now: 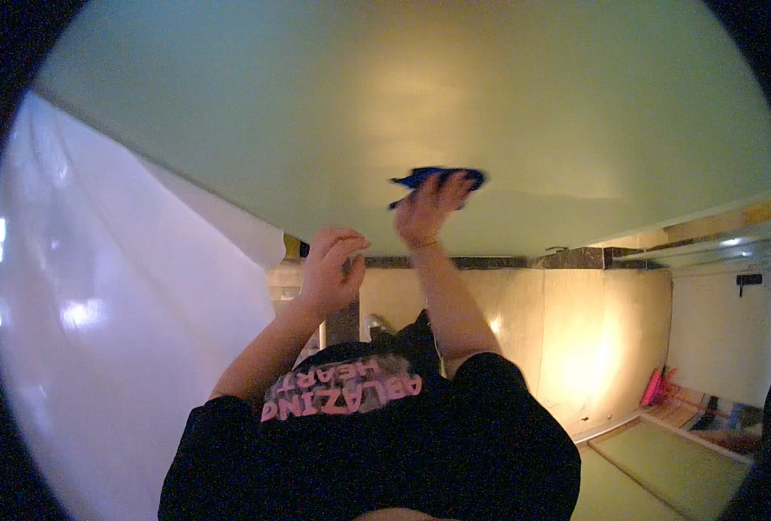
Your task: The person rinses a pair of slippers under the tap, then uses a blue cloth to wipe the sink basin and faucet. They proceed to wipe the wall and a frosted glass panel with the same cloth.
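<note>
My right hand (428, 208) presses a dark blue cloth (418, 177) against a large, smooth pale green panel (476, 98), near its lower edge. The fingers lie over the cloth, and the hand is slightly blurred. To its left, my left hand (335, 264) is raised by the panel's edge with bent fingers, the thumb apart and nothing held. Whether it touches the panel cannot be told.
White translucent sheeting (138, 260) hangs along the left. Below the panel's edge are dark beam-like pieces (555, 260) and a lit, pale wall-like surface (509, 293). A pink object (652, 387) and framed green panels (678, 449) are at lower right.
</note>
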Demonstrator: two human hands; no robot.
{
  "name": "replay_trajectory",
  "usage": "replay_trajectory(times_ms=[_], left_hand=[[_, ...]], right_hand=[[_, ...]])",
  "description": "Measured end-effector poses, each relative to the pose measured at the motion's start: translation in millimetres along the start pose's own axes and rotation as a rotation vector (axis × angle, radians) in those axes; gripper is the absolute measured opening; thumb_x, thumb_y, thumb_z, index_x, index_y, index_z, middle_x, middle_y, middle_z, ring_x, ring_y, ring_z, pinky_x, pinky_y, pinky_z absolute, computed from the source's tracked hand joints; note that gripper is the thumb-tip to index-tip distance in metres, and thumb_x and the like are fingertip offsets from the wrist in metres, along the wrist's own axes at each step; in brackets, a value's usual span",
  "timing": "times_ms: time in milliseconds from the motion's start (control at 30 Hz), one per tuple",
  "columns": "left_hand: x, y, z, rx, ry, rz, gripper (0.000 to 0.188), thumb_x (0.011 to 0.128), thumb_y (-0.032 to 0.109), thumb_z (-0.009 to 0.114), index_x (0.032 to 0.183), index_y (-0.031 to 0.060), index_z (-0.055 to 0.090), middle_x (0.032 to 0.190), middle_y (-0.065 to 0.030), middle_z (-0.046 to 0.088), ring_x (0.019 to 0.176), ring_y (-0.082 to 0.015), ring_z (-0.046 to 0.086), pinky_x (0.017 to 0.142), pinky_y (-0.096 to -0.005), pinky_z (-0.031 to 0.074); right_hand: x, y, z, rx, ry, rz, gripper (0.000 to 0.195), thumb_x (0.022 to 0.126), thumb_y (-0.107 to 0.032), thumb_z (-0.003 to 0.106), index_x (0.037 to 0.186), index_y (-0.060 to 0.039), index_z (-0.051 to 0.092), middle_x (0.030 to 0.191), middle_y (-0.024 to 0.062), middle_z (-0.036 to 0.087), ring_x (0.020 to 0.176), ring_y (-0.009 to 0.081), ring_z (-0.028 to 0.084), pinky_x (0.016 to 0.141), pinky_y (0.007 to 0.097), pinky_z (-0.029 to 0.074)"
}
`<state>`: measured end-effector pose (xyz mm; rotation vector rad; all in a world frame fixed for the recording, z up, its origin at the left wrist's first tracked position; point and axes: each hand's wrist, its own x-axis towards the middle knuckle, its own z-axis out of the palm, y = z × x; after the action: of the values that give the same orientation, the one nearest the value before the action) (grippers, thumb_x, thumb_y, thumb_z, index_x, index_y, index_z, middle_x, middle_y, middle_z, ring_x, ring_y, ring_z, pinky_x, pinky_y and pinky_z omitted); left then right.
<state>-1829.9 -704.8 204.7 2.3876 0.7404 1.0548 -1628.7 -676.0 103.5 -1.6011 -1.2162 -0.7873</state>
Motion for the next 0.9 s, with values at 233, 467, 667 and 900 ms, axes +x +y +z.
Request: replay_trajectory(times_ms=[233,467,667,900], left_hand=[[24,15,-7,0.061,-0.135,0.101,0.024,0.071,-0.002,0.063,0.093,0.0074,0.062,0.099,-0.0117,0.061,0.093,-0.0317,0.057,0.081,-0.0412,0.046],[25,31,3,0.085,-0.136,0.128,0.026,0.071,-0.001,0.063,0.096,0.0067,0.063,0.100,-0.0129,0.060,0.095,-0.0322,0.056,0.082,-0.0415,0.045],[30,33,30,0.043,-0.231,0.190,0.025,0.072,0.001,0.063,0.097,0.0058,0.062,0.100,-0.0128,0.060,0.095,-0.0329,0.056,0.083,-0.0423,0.045],[47,50,65,0.011,-0.305,0.252,0.026,0.072,0.000,0.063,0.097,0.0071,0.062,0.100,-0.0133,0.060,0.095,-0.0333,0.056,0.082,-0.0428,0.045]], right_hand=[[-67,29,-1,-0.094,-0.285,-0.122,0.060,0.081,-0.029,0.055,0.133,-0.0016,0.043,0.140,0.0285,0.034,0.130,0.0503,0.029,0.104,0.0707,0.016],[85,81,-63,0.242,0.376,0.699,0.073,0.097,-0.037,0.036,0.149,0.0016,0.001,0.153,0.0279,0.004,0.142,0.0431,0.009,0.114,0.0524,0.008],[5,11,-11,0.306,0.263,0.730,0.068,0.096,-0.030,0.041,0.149,-0.0006,0.010,0.153,0.0291,-0.003,0.142,0.0471,0.001,0.113,0.0563,0.004],[-48,6,-5,0.394,0.126,0.713,0.079,0.092,-0.032,0.048,0.148,0.0033,0.004,0.152,0.0321,0.000,0.140,0.0507,0.005,0.113,0.0572,0.008]])
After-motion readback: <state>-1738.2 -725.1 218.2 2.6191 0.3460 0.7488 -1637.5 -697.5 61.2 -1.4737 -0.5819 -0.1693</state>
